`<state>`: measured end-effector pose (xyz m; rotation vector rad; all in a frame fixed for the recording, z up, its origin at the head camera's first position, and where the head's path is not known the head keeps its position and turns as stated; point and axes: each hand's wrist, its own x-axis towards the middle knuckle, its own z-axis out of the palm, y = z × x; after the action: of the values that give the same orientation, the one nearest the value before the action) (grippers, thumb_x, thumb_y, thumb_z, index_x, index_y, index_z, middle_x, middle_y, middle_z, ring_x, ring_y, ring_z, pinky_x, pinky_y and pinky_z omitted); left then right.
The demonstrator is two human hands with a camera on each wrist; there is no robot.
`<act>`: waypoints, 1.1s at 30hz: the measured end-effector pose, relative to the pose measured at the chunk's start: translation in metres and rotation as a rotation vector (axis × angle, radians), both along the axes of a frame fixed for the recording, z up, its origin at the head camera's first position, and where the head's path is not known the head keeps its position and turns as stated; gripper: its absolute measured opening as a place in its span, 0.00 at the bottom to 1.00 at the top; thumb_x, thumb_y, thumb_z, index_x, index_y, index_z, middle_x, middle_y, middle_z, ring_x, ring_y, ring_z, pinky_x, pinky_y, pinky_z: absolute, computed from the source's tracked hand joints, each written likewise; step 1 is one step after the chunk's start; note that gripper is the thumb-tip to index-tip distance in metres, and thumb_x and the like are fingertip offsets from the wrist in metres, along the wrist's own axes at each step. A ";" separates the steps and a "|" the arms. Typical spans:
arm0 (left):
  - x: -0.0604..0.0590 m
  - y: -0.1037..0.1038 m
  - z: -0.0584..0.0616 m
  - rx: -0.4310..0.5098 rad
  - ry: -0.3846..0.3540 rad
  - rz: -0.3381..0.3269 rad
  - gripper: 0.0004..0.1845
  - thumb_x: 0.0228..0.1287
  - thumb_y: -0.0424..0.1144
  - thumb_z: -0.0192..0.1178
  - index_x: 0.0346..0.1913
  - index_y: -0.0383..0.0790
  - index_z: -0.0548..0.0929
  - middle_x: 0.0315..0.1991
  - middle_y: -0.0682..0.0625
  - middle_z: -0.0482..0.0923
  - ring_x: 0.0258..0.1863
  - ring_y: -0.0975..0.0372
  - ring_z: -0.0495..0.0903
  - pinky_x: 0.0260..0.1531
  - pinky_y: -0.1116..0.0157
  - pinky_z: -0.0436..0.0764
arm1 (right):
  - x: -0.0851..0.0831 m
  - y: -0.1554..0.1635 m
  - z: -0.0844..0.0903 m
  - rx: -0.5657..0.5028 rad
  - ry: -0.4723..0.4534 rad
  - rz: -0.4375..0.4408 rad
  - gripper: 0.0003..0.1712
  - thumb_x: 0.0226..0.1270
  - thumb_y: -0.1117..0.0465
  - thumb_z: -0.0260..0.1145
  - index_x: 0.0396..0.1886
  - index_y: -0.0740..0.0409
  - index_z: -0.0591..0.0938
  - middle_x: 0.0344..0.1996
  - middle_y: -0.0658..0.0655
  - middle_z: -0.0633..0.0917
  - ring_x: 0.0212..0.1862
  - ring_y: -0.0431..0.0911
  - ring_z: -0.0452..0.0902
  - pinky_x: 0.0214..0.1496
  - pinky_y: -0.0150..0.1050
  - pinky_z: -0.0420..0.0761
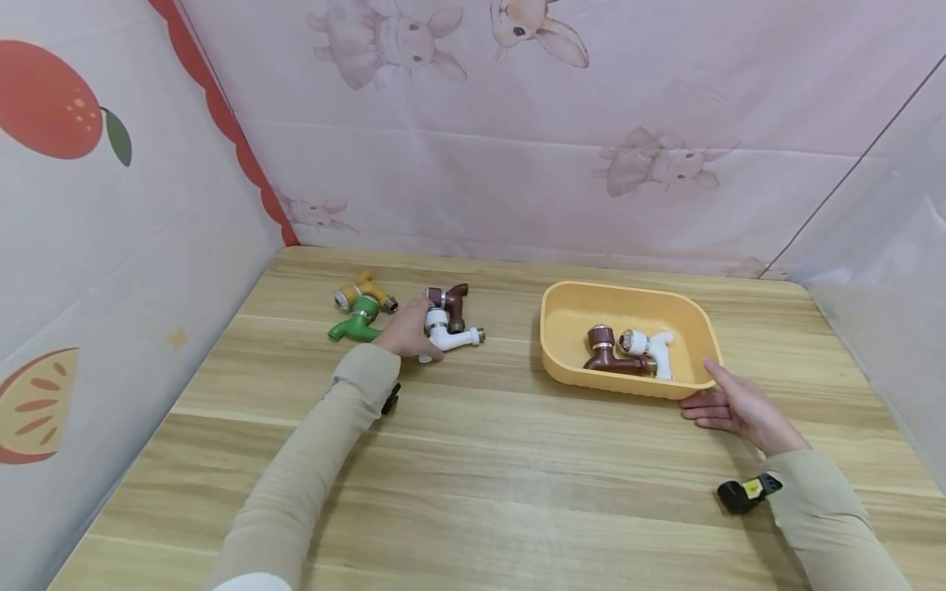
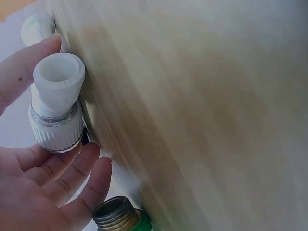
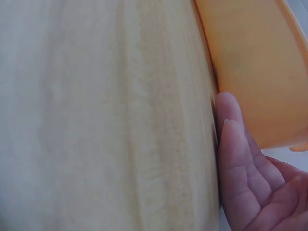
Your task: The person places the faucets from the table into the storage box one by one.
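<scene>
Counter — pale wood grain, walled by printed cloth on three sides.

Yellow tub toward the back right corner; smooth plastic, rounded rim, probably light and a bit slick, so it likely slides if not steadied. Inside lie a brown tap and a second white tap, side by side and touching.

Right hand at the tub's near right corner: thumb over the rim, fingers straight and lying along the outer wall and the counter — bracing, not curled round it.

Left hand toward the back left of the counter, among a loose cluster of taps. Its fingers curl round the white tap, thumb on one side of the ribbed collar, the others beneath; the tap lies on or only just off the counter, hard to tell which.

Handling, as a judgement: rigid plastic body with metal-looking threaded ends, light, not fragile. The glossy spout would be slippery; the ribbed collar gives the best purchase, and that is where it is taken.

Around it: a dark red tap just behind, touching; a green tap just left; an orange tap behind the green.
</scene>
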<state>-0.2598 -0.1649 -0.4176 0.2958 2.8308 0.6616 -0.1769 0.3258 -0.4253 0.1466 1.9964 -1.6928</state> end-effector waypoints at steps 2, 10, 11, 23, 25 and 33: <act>0.001 0.000 0.000 0.004 0.004 0.003 0.50 0.39 0.44 0.74 0.65 0.30 0.58 0.61 0.37 0.61 0.59 0.49 0.61 0.58 0.54 0.63 | 0.000 0.000 -0.001 0.002 0.003 0.000 0.43 0.69 0.38 0.38 0.60 0.77 0.55 0.33 0.56 0.85 0.36 0.46 0.82 0.39 0.39 0.80; 0.003 0.001 0.003 -0.014 0.022 -0.004 0.50 0.39 0.46 0.74 0.64 0.29 0.59 0.61 0.37 0.61 0.60 0.49 0.61 0.58 0.54 0.62 | 0.000 0.000 -0.002 -0.012 -0.001 -0.002 0.40 0.70 0.39 0.38 0.58 0.75 0.58 0.32 0.56 0.85 0.36 0.46 0.82 0.39 0.40 0.80; 0.004 0.001 0.003 -0.015 0.021 -0.006 0.51 0.39 0.46 0.74 0.65 0.29 0.58 0.62 0.37 0.60 0.61 0.48 0.60 0.59 0.54 0.61 | 0.000 0.000 -0.002 -0.014 0.000 -0.002 0.40 0.69 0.39 0.38 0.57 0.75 0.58 0.32 0.56 0.85 0.36 0.46 0.82 0.39 0.40 0.80; 0.007 0.001 0.013 0.010 0.019 -0.013 0.41 0.37 0.46 0.75 0.54 0.30 0.68 0.49 0.40 0.69 0.46 0.52 0.69 0.46 0.57 0.71 | 0.002 0.000 0.001 -0.028 -0.003 -0.003 0.38 0.70 0.39 0.38 0.56 0.72 0.60 0.33 0.57 0.85 0.36 0.47 0.82 0.40 0.40 0.80; 0.008 0.000 0.016 0.018 0.015 -0.019 0.42 0.37 0.46 0.75 0.56 0.31 0.67 0.51 0.39 0.69 0.48 0.51 0.69 0.48 0.56 0.71 | 0.003 0.000 0.002 -0.023 -0.008 -0.005 0.39 0.69 0.38 0.39 0.56 0.73 0.59 0.33 0.57 0.85 0.36 0.47 0.82 0.40 0.40 0.80; 0.005 -0.006 0.018 0.063 0.036 -0.037 0.41 0.35 0.46 0.75 0.54 0.33 0.70 0.47 0.41 0.72 0.45 0.52 0.72 0.44 0.56 0.73 | 0.003 -0.002 0.008 -0.029 -0.036 -0.015 0.37 0.70 0.39 0.39 0.54 0.71 0.62 0.33 0.58 0.85 0.36 0.48 0.82 0.40 0.40 0.80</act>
<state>-0.2551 -0.1711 -0.3994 0.3739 2.8350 0.7465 -0.1735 0.3241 -0.4177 0.1808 1.9484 -1.7155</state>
